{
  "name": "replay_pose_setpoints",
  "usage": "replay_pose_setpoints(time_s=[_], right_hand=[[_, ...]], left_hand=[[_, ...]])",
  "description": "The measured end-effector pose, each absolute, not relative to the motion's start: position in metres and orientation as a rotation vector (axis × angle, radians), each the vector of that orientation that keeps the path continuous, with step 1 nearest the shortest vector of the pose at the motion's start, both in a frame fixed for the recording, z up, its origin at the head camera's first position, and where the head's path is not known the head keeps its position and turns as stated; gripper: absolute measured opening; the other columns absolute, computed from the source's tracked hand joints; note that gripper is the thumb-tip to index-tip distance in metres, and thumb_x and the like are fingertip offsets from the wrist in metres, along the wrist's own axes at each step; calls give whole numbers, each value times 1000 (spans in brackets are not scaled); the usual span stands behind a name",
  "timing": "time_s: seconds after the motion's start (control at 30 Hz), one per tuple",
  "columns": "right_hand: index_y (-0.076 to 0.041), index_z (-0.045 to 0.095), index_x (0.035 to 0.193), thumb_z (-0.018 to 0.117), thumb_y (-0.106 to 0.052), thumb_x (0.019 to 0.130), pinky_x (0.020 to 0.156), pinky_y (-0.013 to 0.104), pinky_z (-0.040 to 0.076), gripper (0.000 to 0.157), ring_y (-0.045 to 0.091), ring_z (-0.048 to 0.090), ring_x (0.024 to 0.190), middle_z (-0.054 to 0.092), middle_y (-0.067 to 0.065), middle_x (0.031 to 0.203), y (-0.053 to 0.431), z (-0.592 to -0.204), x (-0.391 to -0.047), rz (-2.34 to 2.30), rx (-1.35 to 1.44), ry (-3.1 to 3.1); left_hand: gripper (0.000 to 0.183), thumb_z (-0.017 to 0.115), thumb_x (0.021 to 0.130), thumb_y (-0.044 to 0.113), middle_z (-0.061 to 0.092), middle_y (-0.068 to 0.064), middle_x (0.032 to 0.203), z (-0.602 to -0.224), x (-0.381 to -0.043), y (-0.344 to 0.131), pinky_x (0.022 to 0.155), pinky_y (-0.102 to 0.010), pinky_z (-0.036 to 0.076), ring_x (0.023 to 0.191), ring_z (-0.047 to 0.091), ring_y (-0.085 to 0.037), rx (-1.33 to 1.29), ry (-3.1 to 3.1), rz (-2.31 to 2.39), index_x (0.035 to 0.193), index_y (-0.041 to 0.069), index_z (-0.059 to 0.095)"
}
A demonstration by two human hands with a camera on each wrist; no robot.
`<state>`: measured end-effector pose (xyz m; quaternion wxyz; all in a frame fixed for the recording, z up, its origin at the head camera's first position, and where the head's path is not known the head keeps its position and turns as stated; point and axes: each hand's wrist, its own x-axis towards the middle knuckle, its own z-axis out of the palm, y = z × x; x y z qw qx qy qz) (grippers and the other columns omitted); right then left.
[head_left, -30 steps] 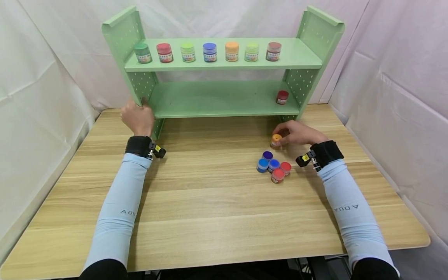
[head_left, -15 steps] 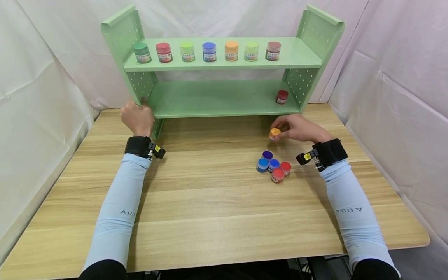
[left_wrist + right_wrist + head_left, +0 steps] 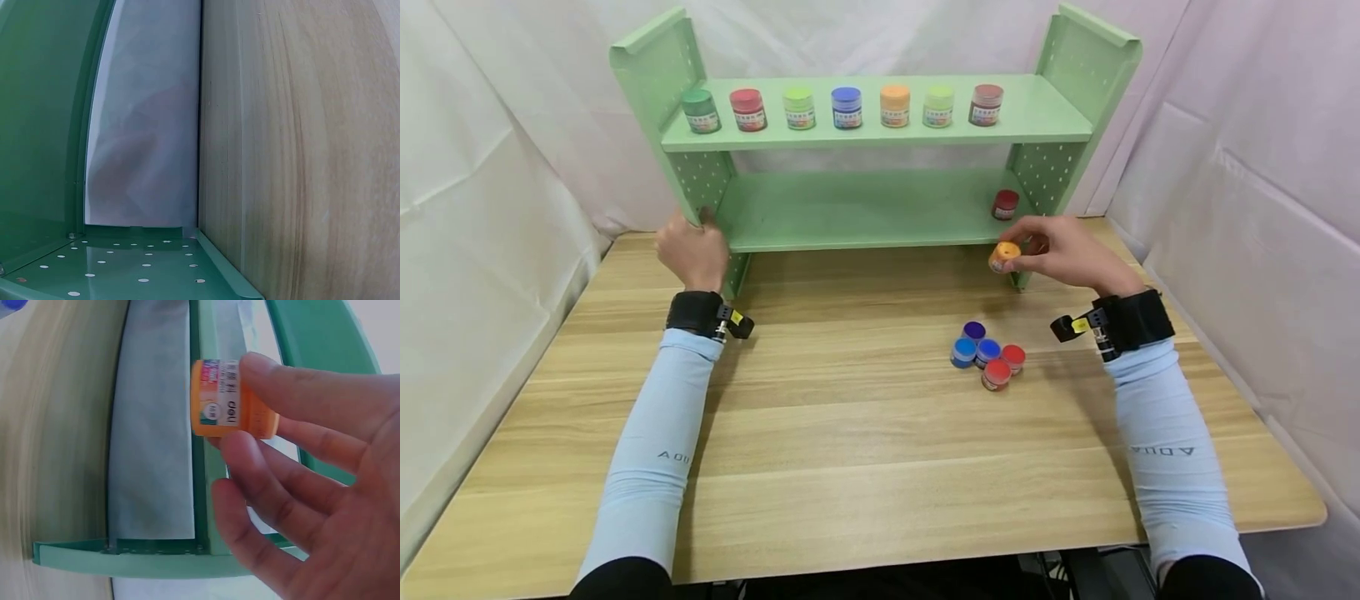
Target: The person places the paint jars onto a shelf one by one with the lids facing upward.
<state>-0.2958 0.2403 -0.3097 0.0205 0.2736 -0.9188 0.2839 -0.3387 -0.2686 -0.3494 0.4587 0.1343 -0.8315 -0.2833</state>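
Note:
Between the thumb and fingers of my right hand (image 3: 1071,252) is a small orange paint jar (image 3: 215,400), held in the air just in front of the lower shelf's right end. A dark red jar (image 3: 1005,205) stands on that lower shelf, right behind the hand. My left hand (image 3: 694,252) grips the left side panel of the green shelf unit (image 3: 865,212) near its lower edge; its fingers are mostly hidden behind the panel. The left wrist view shows only the perforated green panel (image 3: 125,269), the tabletop and the cloth, not the hand.
On the wooden table (image 3: 820,433) stands a cluster of blue, purple and red jars, among them a red jar (image 3: 996,375) and a blue jar (image 3: 963,352). Several jars line the upper shelf, such as a green jar (image 3: 701,112). White cloth (image 3: 490,250) surrounds the table.
My right hand has lifted the orange jar off the table and carried it up and to the right, toward the lower shelf. My left hand stays on the panel.

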Motion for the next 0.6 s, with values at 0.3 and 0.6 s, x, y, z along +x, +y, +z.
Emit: replay_pose_setpoints(time_s=[0.3, 0.6], right_hand=[[-15, 64, 111, 71, -40, 82, 62, 32, 44, 39, 17, 55, 73, 62, -2, 101, 223, -303, -307, 850, 828, -2794], [-7, 63, 117, 71, -33, 84, 68, 31, 44, 43, 15, 58, 77, 65, 3, 99, 209, -284, -330, 759, 816, -2799]], left_hand=[[23, 55, 91, 17, 70, -6, 96, -354, -338, -271, 74, -36, 45, 76, 65, -22, 348, -2038, -708, 104, 11, 73], [23, 56, 92, 20, 71, -8, 93, -352, -340, -271, 74, -39, 45, 77, 64, -26, 324, -2038, -675, 103, 9, 73]])
